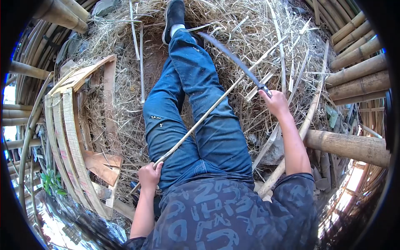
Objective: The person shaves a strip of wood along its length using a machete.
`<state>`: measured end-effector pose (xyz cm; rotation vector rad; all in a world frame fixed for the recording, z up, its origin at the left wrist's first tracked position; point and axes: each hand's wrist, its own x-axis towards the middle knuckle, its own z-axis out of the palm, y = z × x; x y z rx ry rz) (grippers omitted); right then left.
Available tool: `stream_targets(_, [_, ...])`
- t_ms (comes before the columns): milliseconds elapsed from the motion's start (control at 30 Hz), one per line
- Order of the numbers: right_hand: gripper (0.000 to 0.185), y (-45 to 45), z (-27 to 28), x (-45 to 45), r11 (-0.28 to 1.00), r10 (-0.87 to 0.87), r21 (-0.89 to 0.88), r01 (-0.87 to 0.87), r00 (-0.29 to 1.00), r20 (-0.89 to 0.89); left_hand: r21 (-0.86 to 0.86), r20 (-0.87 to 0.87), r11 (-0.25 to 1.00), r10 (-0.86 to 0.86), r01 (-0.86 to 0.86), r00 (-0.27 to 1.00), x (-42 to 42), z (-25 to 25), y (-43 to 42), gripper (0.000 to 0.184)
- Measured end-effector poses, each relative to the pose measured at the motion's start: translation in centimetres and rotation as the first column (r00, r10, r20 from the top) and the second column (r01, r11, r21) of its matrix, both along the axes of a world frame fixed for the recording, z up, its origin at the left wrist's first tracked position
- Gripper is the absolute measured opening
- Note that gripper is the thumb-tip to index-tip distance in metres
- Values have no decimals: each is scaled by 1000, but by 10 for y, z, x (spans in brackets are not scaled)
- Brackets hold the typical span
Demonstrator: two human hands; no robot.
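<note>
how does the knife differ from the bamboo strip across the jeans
The knife is curved and bluish grey; the bamboo strip is nearly straight and tan. The knife looks much shorter than the strip. The right hand holds the knife, the left hand the strip. Both are slender, and they cross in this view; contact is unclear.

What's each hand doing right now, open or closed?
Left hand: closed around the thin stick.
Right hand: closed, holding the long-bladed knife.

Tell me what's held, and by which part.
Left fingers hold a thin stick near its lower end; right fingers, a knife by its handle.
</note>
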<state>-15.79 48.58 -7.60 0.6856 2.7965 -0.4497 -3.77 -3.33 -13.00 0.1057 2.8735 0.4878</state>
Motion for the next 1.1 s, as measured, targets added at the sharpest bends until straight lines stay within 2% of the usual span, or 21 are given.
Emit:
stream_targets(100, [67, 0, 2, 6, 962, 241, 128, -241, 970, 11, -9, 16, 1000, -7, 7, 1000, -1, -1, -1, 53])
stream_targets(133, [67, 7, 3, 5, 961, 249, 116, -252, 968, 44, -13, 21, 1000, -12, 12, 1000, 1, -1, -1, 53])
stream_targets(200, [69, 21, 11, 2, 985, 149, 66, -157, 982, 115, -17, 30, 1000, 0, 1, 1000, -1, 1, -1, 52])
stream_targets(233, [71, 37, 2, -1, 987, 89, 123, -99, 992, 91, -16, 23, 1000, 3, -3, 1000, -2, 3, 2, 52])
stream_targets(267, [72, 55, -2, -4, 994, -43, 103, 33, 994, 103, -21, 17, 1000, 3, -3, 1000, -3, 4, 5, 52])
stream_targets(400, [72, 50, 4, -4, 980, 31, 195, -46, 996, 79, 2, 20, 1000, 4, -4, 1000, -2, -2, -1, 53])
stream_targets(467, [69, 31, 11, 1, 980, 121, 157, -121, 993, 7, 15, 55, 1000, 9, -9, 998, -1, -3, 0, 53])
stream_targets(533, [69, 29, 9, 4, 956, 201, 216, -200, 980, 17, -3, 83, 1000, 20, -20, 996, -3, -1, -1, 53])
stream_targets(600, [69, 36, 12, 0, 966, 172, 179, -189, 979, 108, -20, 69, 1000, 9, -8, 998, -1, -2, -4, 53])
stream_targets(733, [66, 45, -4, -1, 971, 13, 239, -6, 1000, -29, 3, 51, 1000, 24, -24, 998, -5, 2, 1, 54])
stream_targets(800, [64, 34, -4, 1, 974, 119, 203, -103, 991, -64, -3, 45, 1000, 15, -15, 999, -2, 0, -2, 54])
stream_targets(867, [65, 30, 10, 3, 979, 150, 141, -149, 989, 3, -22, 51, 1000, 18, -17, 999, 0, -4, -2, 54])
stream_targets(933, [63, 49, 12, 0, 974, 152, 153, -168, 982, 113, 12, 51, 1000, 19, -20, 999, -1, -4, -2, 54])
stream_targets(967, [65, 54, 13, 1, 975, 113, 188, -120, 992, 46, 7, 50, 1000, 6, -6, 999, -2, -3, -3, 54])
stream_targets(1000, [65, 59, 13, -1, 983, -30, 184, 20, 998, 55, 10, 48, 1000, -3, 3, 999, -3, -1, 0, 54])
stream_targets(1067, [66, 66, 0, 1, 968, -13, 252, -2, 998, 59, 14, 31, 1000, 19, -19, 999, -5, 2, 2, 54])
stream_targets(1100, [66, 61, 0, 0, 978, 26, 207, -38, 998, 64, -4, 21, 1000, 0, 0, 1000, -4, 1, -1, 54])
